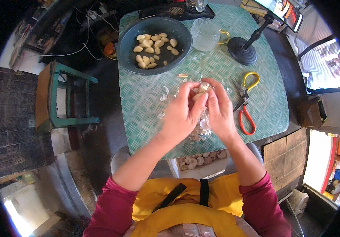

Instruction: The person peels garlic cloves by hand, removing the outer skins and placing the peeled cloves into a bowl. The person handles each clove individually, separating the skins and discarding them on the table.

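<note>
Both my hands meet over the table, with a partly peeled garlic bulb [203, 87] between their fingers. My left hand [180, 109] curls around its left side, and my right hand [220, 111] grips it from the right, thumbs nearly touching. Much of the bulb is hidden by the fingers. Papery garlic skins [201, 130] lie in a pile beneath my hands, with more scraps to the left. Beyond them, a dark grey basin [175, 63] holds several peeled cloves [147, 43]. Scissors [244, 99] with one yellow and one red handle lie spread apart, right of my right hand.
A textured glass mug [206, 34] and a phone [285, 13] on a round-based stand [242, 51] occupy the far right of the green checked table [141, 118]. Whole garlic bulbs [199, 161] fill a white box below the near edge. A green-framed stool [75, 121] stands left.
</note>
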